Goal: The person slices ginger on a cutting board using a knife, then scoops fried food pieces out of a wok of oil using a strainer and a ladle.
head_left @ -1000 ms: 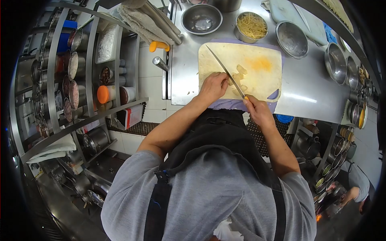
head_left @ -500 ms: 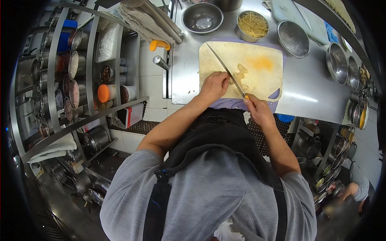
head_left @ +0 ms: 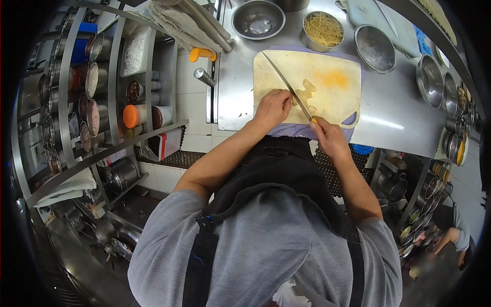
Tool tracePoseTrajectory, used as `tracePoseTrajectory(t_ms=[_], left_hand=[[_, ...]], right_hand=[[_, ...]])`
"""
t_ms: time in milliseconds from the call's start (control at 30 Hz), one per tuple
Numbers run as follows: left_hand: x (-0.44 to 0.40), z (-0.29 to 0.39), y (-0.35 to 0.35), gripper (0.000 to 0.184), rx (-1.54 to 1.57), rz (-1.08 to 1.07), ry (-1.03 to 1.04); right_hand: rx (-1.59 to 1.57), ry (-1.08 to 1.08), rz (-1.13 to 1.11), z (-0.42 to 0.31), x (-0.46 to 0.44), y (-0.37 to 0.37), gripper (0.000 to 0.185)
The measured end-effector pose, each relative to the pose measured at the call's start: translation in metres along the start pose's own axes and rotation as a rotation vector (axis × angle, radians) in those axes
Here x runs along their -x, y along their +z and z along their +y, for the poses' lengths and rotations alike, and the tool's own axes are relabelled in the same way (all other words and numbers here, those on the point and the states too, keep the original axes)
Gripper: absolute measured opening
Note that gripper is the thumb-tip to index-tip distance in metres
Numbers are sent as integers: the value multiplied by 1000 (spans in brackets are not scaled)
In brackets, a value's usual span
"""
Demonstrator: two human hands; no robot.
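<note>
My right hand (head_left: 331, 137) grips a long knife (head_left: 287, 81) by its yellow handle. The blade runs diagonally up and left over a cream cutting board (head_left: 286, 60), its tip near the board's far left corner. My left hand (head_left: 273, 107) is close against the left side of the blade, its fingers bent and drawn together. Whatever those fingers press on is mostly hidden under them. Several thin, pale yellow slices (head_left: 308, 86) lie on the board just right of the blade. An orange stain marks the board farther right.
A steel bowl of yellow strips (head_left: 323, 30) stands behind the board, between a wide steel bowl (head_left: 258, 20) and another tilted-looking one (head_left: 375, 48). Purple cloth (head_left: 291, 131) shows beneath the board. Shelving with pots (head_left: 92, 123) is at left; another person (head_left: 452, 235) is at lower right.
Both hands and the knife stay in nearly the same place, with only a slight shift of the blade. The view has moved a little. The person at lower right has changed posture.
</note>
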State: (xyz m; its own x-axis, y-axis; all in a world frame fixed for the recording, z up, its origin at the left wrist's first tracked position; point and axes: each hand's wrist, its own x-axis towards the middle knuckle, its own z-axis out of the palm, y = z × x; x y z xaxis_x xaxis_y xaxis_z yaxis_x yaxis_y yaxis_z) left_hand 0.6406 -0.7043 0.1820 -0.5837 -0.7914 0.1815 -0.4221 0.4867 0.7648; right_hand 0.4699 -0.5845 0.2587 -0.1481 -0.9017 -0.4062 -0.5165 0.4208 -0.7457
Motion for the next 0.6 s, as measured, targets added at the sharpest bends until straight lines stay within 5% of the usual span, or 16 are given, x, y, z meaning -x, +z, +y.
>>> tracePoseTrajectory(t_ms=[133, 333, 600], left_hand=[[0, 0, 2, 8, 3, 37, 17], [0, 2, -1, 6, 32, 52, -1], [1, 1, 0, 8, 1, 30, 3]], right_hand=[[-9, 69, -44, 3, 1, 1, 29], [58, -169, 86, 13, -41, 31, 29], [-52, -1, 24, 10, -4, 10, 29]])
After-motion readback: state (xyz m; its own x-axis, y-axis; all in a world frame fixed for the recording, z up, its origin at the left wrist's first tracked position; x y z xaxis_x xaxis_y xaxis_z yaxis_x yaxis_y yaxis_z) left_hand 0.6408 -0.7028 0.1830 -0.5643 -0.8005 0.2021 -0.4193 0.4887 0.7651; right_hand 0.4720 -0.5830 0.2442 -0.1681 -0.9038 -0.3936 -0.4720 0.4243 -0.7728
